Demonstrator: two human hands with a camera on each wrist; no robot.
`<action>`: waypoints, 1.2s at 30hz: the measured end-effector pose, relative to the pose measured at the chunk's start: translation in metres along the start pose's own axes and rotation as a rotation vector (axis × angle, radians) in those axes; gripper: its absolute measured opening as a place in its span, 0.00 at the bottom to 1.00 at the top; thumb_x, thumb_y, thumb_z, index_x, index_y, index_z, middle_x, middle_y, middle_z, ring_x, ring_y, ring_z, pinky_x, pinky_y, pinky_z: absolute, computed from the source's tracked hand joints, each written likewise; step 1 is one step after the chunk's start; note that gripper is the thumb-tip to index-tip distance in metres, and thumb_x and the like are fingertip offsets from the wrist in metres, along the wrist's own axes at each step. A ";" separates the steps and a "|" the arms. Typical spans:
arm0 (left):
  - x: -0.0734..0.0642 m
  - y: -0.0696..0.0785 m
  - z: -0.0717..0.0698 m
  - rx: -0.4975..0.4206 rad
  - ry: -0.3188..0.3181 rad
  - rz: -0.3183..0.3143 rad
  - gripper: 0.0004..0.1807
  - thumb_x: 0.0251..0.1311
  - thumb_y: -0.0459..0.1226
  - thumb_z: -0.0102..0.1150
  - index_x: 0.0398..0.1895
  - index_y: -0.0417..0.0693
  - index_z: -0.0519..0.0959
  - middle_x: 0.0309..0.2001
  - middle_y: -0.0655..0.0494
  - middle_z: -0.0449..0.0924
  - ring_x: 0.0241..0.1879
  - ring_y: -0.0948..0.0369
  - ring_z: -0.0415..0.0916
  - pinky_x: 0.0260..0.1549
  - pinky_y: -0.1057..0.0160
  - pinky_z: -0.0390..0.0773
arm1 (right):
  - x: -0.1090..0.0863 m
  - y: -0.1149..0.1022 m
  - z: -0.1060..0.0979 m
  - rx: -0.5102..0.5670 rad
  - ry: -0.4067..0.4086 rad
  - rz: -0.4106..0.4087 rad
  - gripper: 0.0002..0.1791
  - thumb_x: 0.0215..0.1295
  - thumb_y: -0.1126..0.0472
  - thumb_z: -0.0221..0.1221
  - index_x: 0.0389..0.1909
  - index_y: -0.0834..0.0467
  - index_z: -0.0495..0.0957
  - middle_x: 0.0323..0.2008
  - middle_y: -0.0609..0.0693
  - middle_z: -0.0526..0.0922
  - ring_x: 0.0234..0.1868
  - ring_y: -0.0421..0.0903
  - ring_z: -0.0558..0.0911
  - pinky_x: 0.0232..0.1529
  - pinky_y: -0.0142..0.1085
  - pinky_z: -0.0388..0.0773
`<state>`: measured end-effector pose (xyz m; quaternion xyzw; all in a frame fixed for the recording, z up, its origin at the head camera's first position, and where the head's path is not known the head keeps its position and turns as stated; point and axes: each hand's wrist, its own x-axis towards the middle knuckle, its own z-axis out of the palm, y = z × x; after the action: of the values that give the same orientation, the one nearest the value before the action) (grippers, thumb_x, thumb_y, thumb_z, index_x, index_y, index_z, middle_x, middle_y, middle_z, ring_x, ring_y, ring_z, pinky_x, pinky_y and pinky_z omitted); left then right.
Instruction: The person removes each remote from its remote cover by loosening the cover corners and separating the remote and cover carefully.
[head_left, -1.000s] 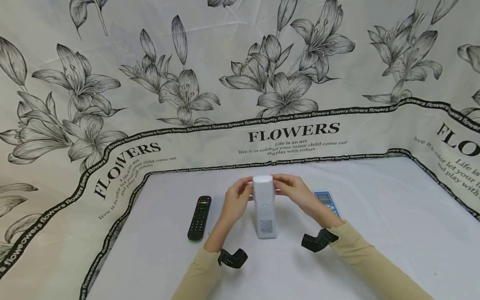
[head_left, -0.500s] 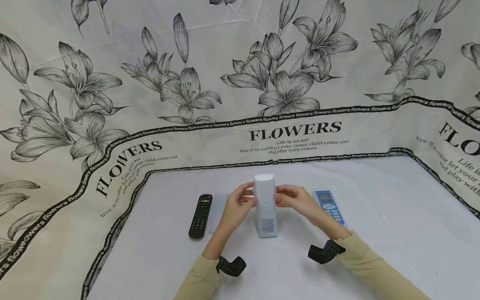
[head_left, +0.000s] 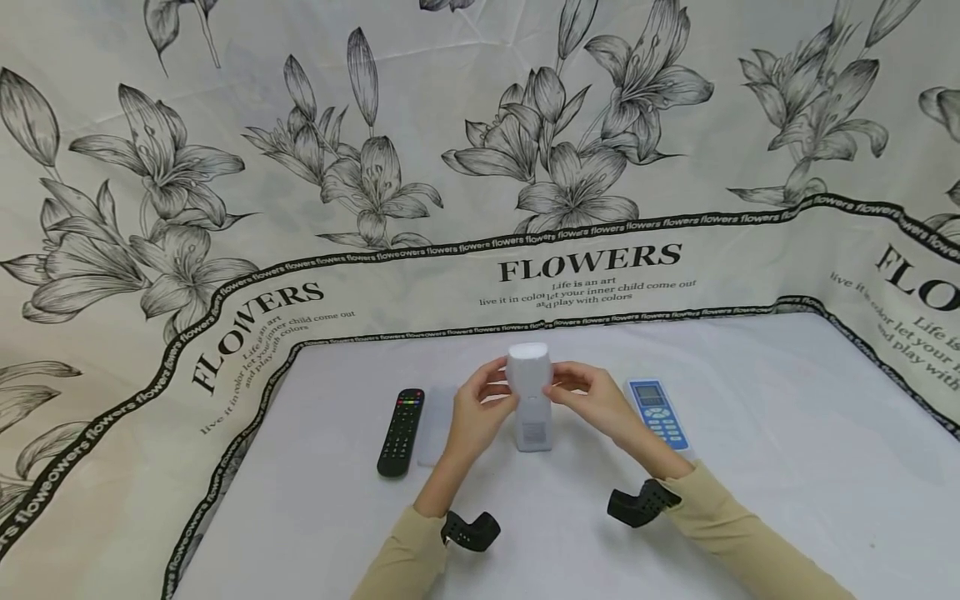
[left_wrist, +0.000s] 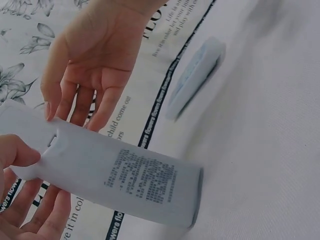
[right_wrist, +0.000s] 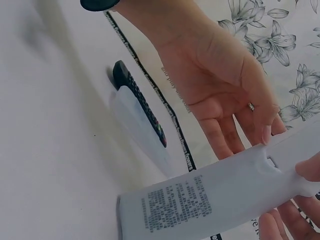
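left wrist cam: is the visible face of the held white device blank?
No: the white device carries a block of dark printed text on the face turned toward the left wrist camera.

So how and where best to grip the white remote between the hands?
I'd probably take the white remote by both long edges near its small slot, left hand and right hand coming from opposite sides. It is long and narrow, its back facing the head camera, both edges reachable.

l sleeve [head_left: 405,554] is long, plain tan fabric; r sleeve [head_left: 750,529] same, w/ slightly wavy cuff edge. l wrist mount [head_left: 476,533] is blk, bent, w/ small round holes; r wrist mount [head_left: 643,503] matches.
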<state>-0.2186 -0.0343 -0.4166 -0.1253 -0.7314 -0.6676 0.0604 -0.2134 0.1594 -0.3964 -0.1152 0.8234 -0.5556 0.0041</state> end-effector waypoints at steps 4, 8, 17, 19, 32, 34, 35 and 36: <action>0.001 -0.001 0.002 -0.030 0.019 0.000 0.26 0.53 0.22 0.60 0.58 0.36 0.74 0.49 0.36 0.80 0.47 0.46 0.79 0.45 0.64 0.82 | 0.002 0.000 0.002 -0.018 0.031 0.003 0.22 0.62 0.60 0.62 0.55 0.67 0.75 0.49 0.63 0.82 0.48 0.51 0.81 0.48 0.39 0.78; -0.001 0.009 0.005 -0.038 0.045 0.007 0.23 0.52 0.21 0.58 0.55 0.30 0.75 0.47 0.32 0.80 0.46 0.42 0.79 0.45 0.61 0.83 | 0.005 -0.001 0.004 -0.010 0.060 0.024 0.21 0.61 0.60 0.63 0.52 0.67 0.76 0.49 0.63 0.82 0.47 0.49 0.81 0.48 0.38 0.77; -0.005 0.026 0.010 0.006 0.123 -0.021 0.21 0.48 0.22 0.56 0.50 0.28 0.78 0.42 0.33 0.82 0.43 0.44 0.81 0.43 0.62 0.83 | 0.008 0.000 0.007 -0.012 0.122 0.048 0.19 0.58 0.62 0.65 0.49 0.66 0.79 0.44 0.61 0.84 0.45 0.48 0.81 0.43 0.34 0.75; -0.001 0.017 0.011 0.005 0.129 -0.034 0.21 0.49 0.22 0.56 0.50 0.29 0.78 0.42 0.33 0.82 0.44 0.44 0.80 0.43 0.61 0.83 | 0.009 0.000 0.007 -0.017 0.127 0.049 0.19 0.57 0.62 0.65 0.49 0.66 0.79 0.44 0.61 0.84 0.45 0.49 0.80 0.42 0.34 0.75; 0.005 -0.010 0.016 -0.046 0.181 -0.059 0.22 0.45 0.23 0.57 0.49 0.34 0.81 0.40 0.39 0.84 0.39 0.56 0.81 0.41 0.65 0.83 | 0.009 -0.002 0.007 -0.039 0.137 0.095 0.17 0.56 0.63 0.65 0.46 0.66 0.80 0.42 0.59 0.85 0.41 0.43 0.81 0.41 0.31 0.74; 0.004 -0.010 0.016 -0.043 0.187 -0.068 0.22 0.45 0.23 0.57 0.49 0.34 0.80 0.40 0.39 0.84 0.40 0.56 0.81 0.41 0.64 0.83 | 0.009 -0.001 0.007 -0.033 0.135 0.104 0.17 0.56 0.63 0.64 0.46 0.66 0.80 0.41 0.59 0.85 0.40 0.43 0.80 0.40 0.31 0.75; 0.004 -0.010 0.017 -0.043 0.189 -0.080 0.22 0.46 0.23 0.56 0.49 0.35 0.81 0.40 0.39 0.84 0.40 0.56 0.81 0.42 0.64 0.83 | 0.009 -0.001 0.007 -0.029 0.133 0.107 0.17 0.56 0.63 0.64 0.45 0.67 0.80 0.41 0.59 0.85 0.40 0.42 0.80 0.40 0.31 0.75; 0.004 -0.010 0.017 -0.044 0.191 -0.092 0.22 0.46 0.22 0.56 0.49 0.35 0.81 0.41 0.39 0.84 0.40 0.55 0.81 0.42 0.63 0.83 | 0.009 -0.001 0.007 -0.022 0.132 0.109 0.16 0.56 0.63 0.64 0.45 0.67 0.80 0.41 0.59 0.85 0.40 0.42 0.80 0.40 0.31 0.75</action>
<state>-0.2242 -0.0178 -0.4273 -0.0288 -0.7125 -0.6944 0.0964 -0.2207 0.1511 -0.3975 -0.0332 0.8330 -0.5519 -0.0212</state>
